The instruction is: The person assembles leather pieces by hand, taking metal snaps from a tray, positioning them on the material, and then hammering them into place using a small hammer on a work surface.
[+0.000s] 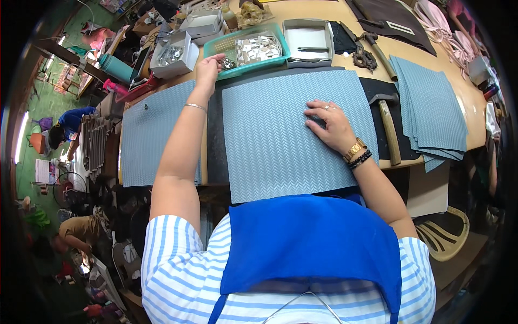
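A light-blue sheet with a woven herringbone pattern (291,156) lies in front of me on a dark board (217,146). My right hand (332,127) rests on its right half, fingers spread and thumb apart, with dark shadow beneath. My left hand (207,71) reaches to the near left corner of a green plastic basket (253,68). Its fingers are drawn together beside small shiny metal pieces (229,63); whatever they hold is too small to make out. Many small pale pieces (260,48) fill the basket's right part.
A hammer (388,127) lies right of the sheet, beside a stack of blue sheets (431,108). More patterned sheets (159,140) lie at left, a small dark object (145,107) on top. A white box of metal parts (174,55) and an open white tray (308,43) flank the basket.
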The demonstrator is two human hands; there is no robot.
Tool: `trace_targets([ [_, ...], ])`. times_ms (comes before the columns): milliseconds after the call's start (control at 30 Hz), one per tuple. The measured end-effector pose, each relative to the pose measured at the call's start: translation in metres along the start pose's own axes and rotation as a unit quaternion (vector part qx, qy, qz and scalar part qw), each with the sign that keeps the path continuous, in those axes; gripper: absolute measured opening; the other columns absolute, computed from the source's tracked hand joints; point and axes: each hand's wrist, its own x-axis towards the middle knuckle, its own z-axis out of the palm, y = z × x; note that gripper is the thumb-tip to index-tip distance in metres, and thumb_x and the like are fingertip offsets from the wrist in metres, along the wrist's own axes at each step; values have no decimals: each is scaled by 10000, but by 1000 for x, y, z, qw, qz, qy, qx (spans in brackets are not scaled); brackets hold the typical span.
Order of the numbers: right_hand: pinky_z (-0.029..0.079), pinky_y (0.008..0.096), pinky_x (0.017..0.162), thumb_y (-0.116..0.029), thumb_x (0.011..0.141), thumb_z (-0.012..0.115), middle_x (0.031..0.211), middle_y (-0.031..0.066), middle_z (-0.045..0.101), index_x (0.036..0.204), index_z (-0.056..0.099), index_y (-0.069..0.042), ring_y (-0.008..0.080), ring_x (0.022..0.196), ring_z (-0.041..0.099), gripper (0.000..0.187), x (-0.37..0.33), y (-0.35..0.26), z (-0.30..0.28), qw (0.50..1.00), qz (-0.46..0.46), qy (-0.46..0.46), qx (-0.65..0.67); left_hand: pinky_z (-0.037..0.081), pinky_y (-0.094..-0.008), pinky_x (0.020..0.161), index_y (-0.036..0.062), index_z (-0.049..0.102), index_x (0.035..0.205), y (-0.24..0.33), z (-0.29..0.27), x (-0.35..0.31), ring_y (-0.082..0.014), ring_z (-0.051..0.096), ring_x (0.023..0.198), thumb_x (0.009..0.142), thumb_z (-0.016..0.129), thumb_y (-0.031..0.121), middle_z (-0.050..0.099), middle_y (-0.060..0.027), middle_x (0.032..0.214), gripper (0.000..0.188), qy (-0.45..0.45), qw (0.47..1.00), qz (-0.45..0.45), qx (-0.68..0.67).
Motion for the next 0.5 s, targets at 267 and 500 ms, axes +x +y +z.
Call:
trace_targets([
  [267,366,537,1186,-256,940,732,1363,84,683,1164,741,-123,280,1347,579,261,1,1,0,1000,8,-10,10,515,-231,734,-29,710,1212,-14,-3,10,-106,657,803,971,653,117,726,-22,999,288,-4,999,50,12],
  [500,374,519,1183,-263,937,731,1333,75,700,1155,744,-126,272,1324,594,258,0,2,-1,1000,7,0,16,548,-267,797,30,746,1212,-11,-4,12,-116,707,879,1020,671,223,769,-56,1000,283,27,957,112,265],
])
